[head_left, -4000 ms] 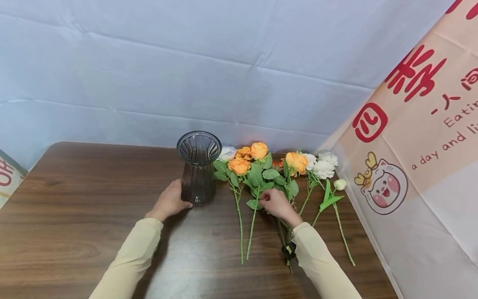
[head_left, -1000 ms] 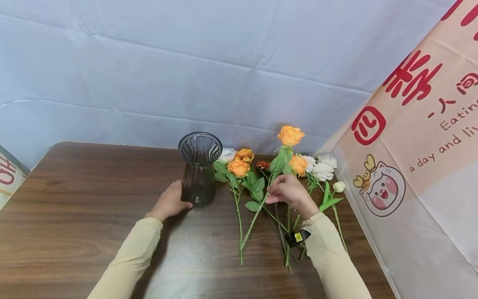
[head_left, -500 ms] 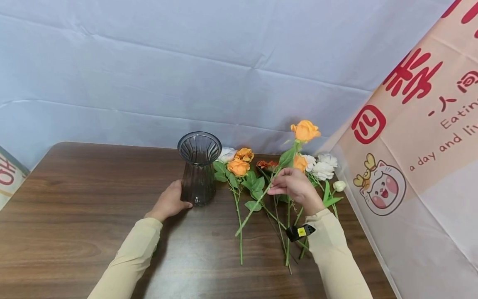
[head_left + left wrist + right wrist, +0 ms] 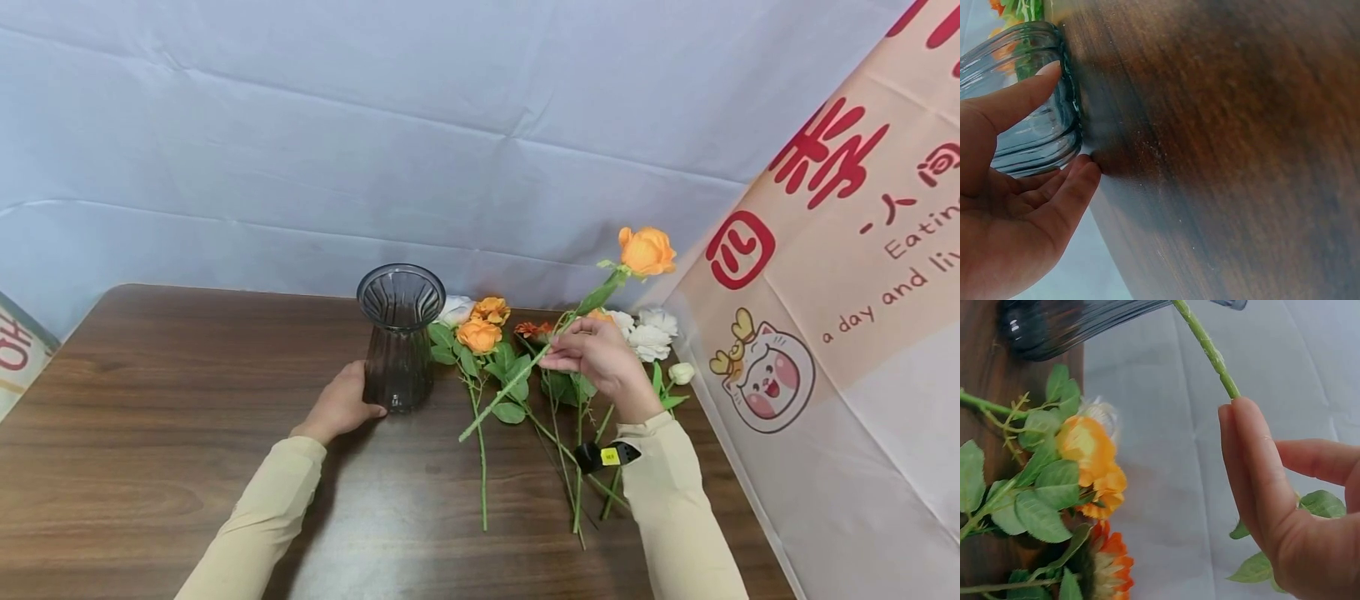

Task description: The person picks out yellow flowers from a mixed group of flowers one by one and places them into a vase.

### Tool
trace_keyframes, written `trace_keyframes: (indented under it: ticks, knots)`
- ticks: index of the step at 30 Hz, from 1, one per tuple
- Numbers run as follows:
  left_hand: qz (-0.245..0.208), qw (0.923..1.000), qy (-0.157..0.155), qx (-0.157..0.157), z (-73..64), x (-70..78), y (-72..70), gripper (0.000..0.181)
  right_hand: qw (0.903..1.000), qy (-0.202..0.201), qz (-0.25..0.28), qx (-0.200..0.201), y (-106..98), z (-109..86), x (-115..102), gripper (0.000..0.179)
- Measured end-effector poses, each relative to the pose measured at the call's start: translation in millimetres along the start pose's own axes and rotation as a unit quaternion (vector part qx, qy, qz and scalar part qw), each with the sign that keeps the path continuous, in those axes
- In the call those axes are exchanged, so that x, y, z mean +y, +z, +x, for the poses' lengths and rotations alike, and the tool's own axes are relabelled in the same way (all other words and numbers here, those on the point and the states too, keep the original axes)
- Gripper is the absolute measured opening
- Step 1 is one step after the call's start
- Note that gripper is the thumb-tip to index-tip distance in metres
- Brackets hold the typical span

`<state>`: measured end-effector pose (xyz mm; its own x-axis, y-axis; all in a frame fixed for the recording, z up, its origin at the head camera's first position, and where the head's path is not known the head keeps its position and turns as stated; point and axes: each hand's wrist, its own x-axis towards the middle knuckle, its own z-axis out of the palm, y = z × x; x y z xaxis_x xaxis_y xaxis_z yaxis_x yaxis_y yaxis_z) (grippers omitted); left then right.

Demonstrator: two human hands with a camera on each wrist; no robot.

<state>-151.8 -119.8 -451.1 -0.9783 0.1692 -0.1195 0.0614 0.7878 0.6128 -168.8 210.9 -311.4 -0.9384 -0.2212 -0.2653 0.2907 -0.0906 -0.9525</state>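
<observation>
A dark, ribbed glass vase (image 4: 399, 367) with a flared rim stands upright on the table. My left hand (image 4: 343, 404) holds its lower side; in the left wrist view the thumb (image 4: 1022, 97) lies along the glass and the other fingers curl beneath near the base. My right hand (image 4: 600, 362) pinches the green stem of an orange rose (image 4: 647, 252), raised above the table and tilted, bloom to the upper right and stem end toward the vase. In the right wrist view the stem (image 4: 1207, 347) sticks out past my fingertips, and the bloom is out of sight.
Right of the vase lie several artificial flowers: an orange rose (image 4: 480, 336), a red-orange flower (image 4: 532, 331), white blooms (image 4: 651, 340) and a white tulip (image 4: 681, 374). Their stems cross on the wooden table (image 4: 187, 417). White cloth hangs behind, a printed banner (image 4: 825, 275) at right.
The right hand took up an orange rose from the table, lifted it and swung its bloom rightward, its stem end rising toward the vase. My left hand and the vase stayed put.
</observation>
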Motion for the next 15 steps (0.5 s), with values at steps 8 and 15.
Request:
trace_keyframes:
  ticks: [8,15]
  knots:
    - [-0.004,1.0,0.006,0.003,0.0,0.4,-0.7,0.075,0.9989,-0.029,0.034,0.012,7.8,-1.7,-13.3,0.01]
    - [-0.001,1.0,0.009,0.004,0.2,0.3,-1.5,0.074,0.9966,-0.057,0.056,0.022,15.2,-3.5,-23.6,0.008]
